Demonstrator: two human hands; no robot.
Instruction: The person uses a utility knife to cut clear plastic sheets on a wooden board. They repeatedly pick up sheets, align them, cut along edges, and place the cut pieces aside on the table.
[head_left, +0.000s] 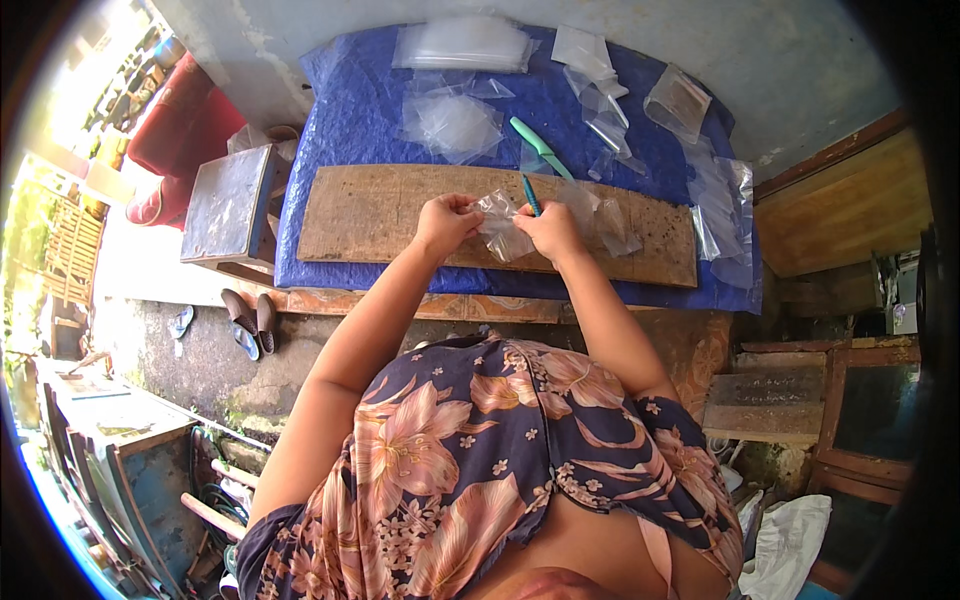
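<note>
Between both hands is a clear plastic sheet or bag (499, 217), crinkled and held over a wooden board (375, 214). My left hand (448, 225) pinches its left side. On the right side, my right hand (551, 229) grips the plastic, with a dark teal pen-like tool (531, 195) also tucked in its fingers, pointing away from me. Just beyond lies a knife (540, 146) with a mint-green handle, its blade reaching toward the board. To the right of my right hand, small clear plastic pieces (619, 229) rest on the board.
A blue tarpaulin (345, 112) lies under the board. On it are a stack of clear plastic bags (465, 45), a pile of cut plastic (454, 124) and more plastic sheets (720, 210) at the right. A wooden stool (225, 195) stands left; sandals (244, 322) lie on the floor.
</note>
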